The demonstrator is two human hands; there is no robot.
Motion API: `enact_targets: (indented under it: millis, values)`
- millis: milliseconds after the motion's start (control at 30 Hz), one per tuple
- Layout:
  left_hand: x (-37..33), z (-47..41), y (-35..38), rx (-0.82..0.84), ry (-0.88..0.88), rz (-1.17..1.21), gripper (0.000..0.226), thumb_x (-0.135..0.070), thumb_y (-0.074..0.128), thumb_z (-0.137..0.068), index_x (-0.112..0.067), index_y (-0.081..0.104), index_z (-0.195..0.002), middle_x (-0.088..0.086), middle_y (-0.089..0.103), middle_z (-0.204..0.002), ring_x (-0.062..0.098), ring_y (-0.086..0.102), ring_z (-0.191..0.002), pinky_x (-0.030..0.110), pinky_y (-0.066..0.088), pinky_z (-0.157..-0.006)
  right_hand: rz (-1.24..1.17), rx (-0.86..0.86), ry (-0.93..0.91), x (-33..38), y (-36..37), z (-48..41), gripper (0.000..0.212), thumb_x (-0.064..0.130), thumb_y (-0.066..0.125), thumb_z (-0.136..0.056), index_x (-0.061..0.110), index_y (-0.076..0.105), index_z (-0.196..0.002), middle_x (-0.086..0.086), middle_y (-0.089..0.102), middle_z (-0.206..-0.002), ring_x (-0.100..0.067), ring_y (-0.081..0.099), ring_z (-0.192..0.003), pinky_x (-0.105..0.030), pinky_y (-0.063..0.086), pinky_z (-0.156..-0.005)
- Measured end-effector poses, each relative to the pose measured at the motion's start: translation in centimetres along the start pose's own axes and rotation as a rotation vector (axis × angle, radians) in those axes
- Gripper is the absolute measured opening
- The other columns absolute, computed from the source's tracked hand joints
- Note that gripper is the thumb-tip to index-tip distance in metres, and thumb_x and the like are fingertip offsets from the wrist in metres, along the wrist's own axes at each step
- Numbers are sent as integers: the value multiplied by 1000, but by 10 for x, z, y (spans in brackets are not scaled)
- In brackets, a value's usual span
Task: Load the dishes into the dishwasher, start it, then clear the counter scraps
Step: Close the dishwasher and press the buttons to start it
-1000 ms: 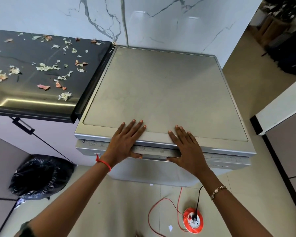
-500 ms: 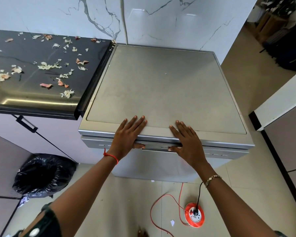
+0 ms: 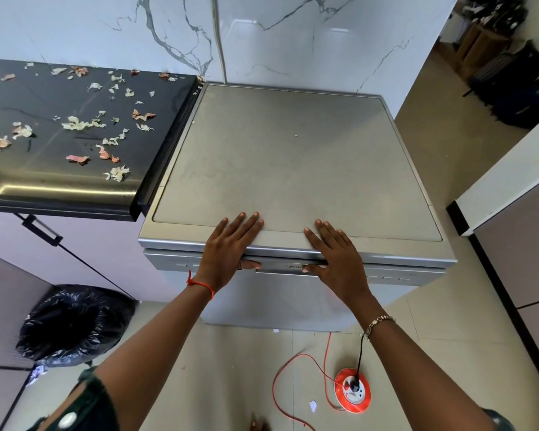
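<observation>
Steel dishwasher (image 3: 296,157), hands (image 3: 227,253) (image 3: 339,264) flat (thumbs (image 3: 252,264) under)

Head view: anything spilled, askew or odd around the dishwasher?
Yes. Peel-like scraps lie scattered over the black counter left of the dishwasher. An orange cable trails loose across the floor before it, a possible trip hazard.

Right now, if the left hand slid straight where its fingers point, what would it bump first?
The left hand points across the dishwasher top, which looks bare along that line. So it would probably slide to the back edge and meet the marble wall first.
</observation>
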State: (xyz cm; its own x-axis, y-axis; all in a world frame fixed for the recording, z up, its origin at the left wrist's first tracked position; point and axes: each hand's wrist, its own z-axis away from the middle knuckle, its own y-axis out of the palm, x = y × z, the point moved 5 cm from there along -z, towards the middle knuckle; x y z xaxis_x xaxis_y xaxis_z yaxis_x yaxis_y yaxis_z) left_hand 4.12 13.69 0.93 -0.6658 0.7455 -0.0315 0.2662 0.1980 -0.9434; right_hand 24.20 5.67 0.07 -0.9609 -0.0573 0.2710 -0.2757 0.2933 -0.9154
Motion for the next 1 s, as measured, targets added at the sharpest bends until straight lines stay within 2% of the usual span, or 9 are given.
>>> enact_targets:
  millis: [433, 867, 1000]
  values:
    - [0, -2, 3, -82, -50, 46, 73, -43, 76, -68, -10, 57, -130, 7, 54, -136, 32, 54, -122, 51, 44, -98, 26, -118, -5, 4, -3, -1, 70, 22, 85, -63, 12, 58, -127, -14, 52, -135, -32, 50, -125, -45, 38, -103]
    - [1, -3, 4, 7, -63, -5, 82, -46, 82, -64, -16, 53, -135, 3, 49, -141, 27, 51, -127, 48, 43, -100, -12, -8, 58, 4, -3, -4, 69, 26, 80, -70, 17, 52, -132, -8, 45, -142, -27, 41, -133, -39, 30, -110]
    - [2, -3, 5, 82, -89, 12, 81, -44, 77, -72, -19, 43, -141, 1, 39, -148, 26, 41, -135, 47, 34, -107, -44, 36, 83, 4, -3, -3, 67, 26, 76, -75, 19, 47, -136, -5, 39, -146, -24, 34, -138, -35, 23, -114]
